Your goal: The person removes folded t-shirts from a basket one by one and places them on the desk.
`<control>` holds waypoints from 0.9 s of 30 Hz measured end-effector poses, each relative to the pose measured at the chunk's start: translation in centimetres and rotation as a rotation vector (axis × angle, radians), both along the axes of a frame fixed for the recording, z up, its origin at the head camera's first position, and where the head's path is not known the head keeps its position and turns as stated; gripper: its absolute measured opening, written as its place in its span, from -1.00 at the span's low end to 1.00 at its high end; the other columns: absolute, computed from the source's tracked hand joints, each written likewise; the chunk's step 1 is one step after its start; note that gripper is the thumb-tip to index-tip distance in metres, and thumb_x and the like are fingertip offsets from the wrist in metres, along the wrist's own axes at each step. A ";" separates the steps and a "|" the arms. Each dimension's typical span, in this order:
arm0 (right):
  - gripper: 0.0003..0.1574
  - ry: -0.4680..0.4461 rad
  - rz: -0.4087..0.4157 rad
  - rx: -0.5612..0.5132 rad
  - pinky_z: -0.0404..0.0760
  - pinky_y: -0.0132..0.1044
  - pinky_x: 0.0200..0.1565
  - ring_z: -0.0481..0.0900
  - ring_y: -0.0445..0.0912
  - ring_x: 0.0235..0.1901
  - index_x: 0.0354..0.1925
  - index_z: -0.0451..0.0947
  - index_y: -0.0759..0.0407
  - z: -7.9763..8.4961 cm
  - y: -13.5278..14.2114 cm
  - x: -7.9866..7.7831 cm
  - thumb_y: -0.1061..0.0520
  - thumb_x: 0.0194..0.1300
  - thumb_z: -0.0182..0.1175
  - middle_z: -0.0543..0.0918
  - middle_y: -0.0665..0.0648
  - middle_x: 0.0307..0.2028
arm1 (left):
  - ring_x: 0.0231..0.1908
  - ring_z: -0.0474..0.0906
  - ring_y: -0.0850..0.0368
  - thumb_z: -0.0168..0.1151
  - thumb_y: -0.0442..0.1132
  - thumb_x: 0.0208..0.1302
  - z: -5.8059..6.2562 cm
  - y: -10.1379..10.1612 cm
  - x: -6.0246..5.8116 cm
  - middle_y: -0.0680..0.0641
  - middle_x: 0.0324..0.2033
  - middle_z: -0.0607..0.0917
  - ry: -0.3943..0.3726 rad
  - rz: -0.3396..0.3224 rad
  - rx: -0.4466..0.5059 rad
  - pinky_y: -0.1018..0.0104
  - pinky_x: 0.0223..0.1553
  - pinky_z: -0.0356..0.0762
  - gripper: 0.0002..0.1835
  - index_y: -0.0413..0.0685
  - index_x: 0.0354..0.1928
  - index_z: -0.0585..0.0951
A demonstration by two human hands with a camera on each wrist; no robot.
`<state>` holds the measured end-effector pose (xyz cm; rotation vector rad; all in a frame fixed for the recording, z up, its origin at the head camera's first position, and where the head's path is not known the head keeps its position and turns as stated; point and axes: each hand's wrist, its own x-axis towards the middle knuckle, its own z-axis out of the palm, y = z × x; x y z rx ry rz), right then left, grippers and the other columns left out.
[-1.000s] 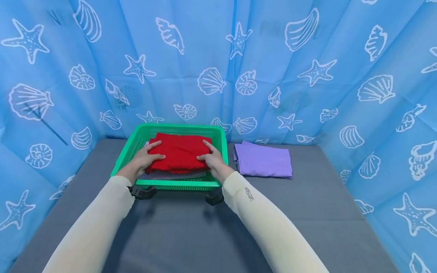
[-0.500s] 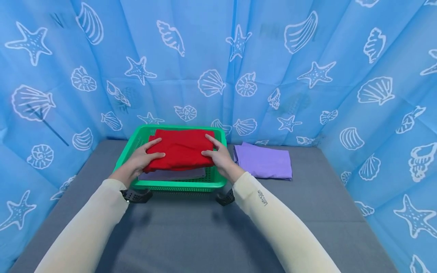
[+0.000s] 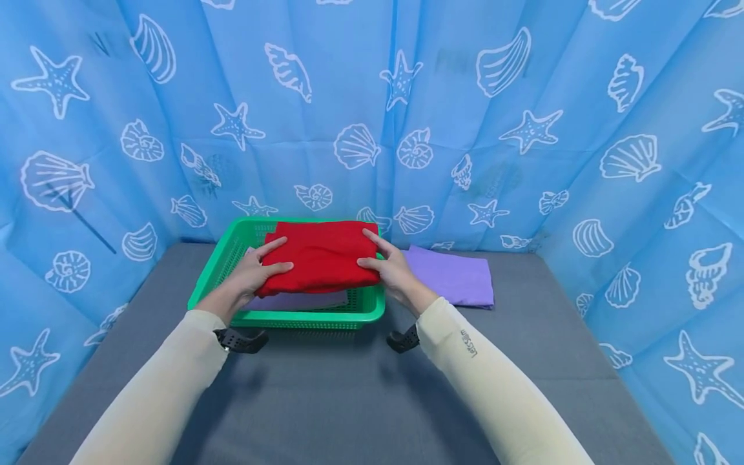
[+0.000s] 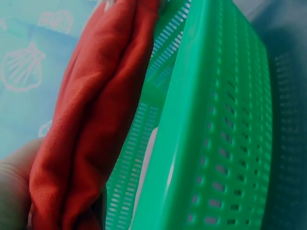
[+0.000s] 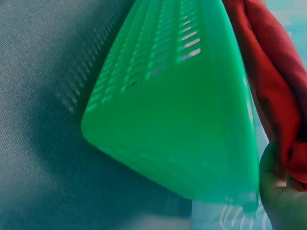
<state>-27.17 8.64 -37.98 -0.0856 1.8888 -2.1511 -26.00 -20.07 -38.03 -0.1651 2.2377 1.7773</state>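
Observation:
A folded red cloth (image 3: 322,256) hangs just above the green plastic basket (image 3: 290,316), held from both sides. My left hand (image 3: 256,271) pinches its left edge, thumb on top. My right hand (image 3: 389,265) pinches its right edge the same way. The left wrist view has the red cloth (image 4: 91,124) beside the basket wall (image 4: 216,143). The right wrist view has the red cloth (image 5: 273,76) over the basket's corner (image 5: 182,120). A folded grey-lilac cloth (image 3: 302,301) lies inside the basket under the red one.
A folded purple cloth (image 3: 453,279) lies on the grey table (image 3: 325,394) right of the basket. Blue curtains (image 3: 407,97) printed with shells and starfish wall in the table at the back and both sides.
Both hands have lifted the red cloth up out of the basket and carried it a little to the right. The grey-lilac cloth stays in the basket.

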 end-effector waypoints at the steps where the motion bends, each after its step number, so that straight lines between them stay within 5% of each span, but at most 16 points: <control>1: -0.15 -0.001 0.000 -0.001 0.62 -0.08 0.07 0.32 0.10 0.30 0.46 0.24 -0.24 0.0 0.2 0.0 0.28 0.33 0.21 0.26 0.09 0.40 | -0.07 0.55 -0.05 0.37 -0.09 0.24 0.0 0.2 0.0 -0.22 0.46 0.02 0.000 -0.004 0.002 0.24 -0.22 0.69 -0.09 0.38 0.54 0.09; 7: -0.13 -0.007 0.008 -0.016 0.59 -0.07 0.09 0.26 0.11 0.34 0.49 0.19 -0.21 0.0 1.7 0.3 0.32 0.35 0.17 0.21 0.12 0.43 | -0.12 0.59 -0.02 0.39 -0.08 0.22 0.0 1.5 0.4 -0.26 0.36 0.25 -0.011 -0.024 0.017 0.26 -0.19 0.69 -0.09 0.39 0.53 0.10; 27: -0.10 -0.046 -0.027 -0.020 0.57 -0.08 0.12 0.19 0.12 0.36 0.50 0.16 -0.23 -0.7 5.3 1.5 0.30 0.33 0.19 0.14 0.12 0.44 | 0.05 0.49 -0.09 0.40 -0.11 0.21 -1.0 4.9 0.8 -0.19 0.40 0.22 0.041 -0.050 0.010 0.30 -0.16 0.67 -0.12 0.38 0.51 0.18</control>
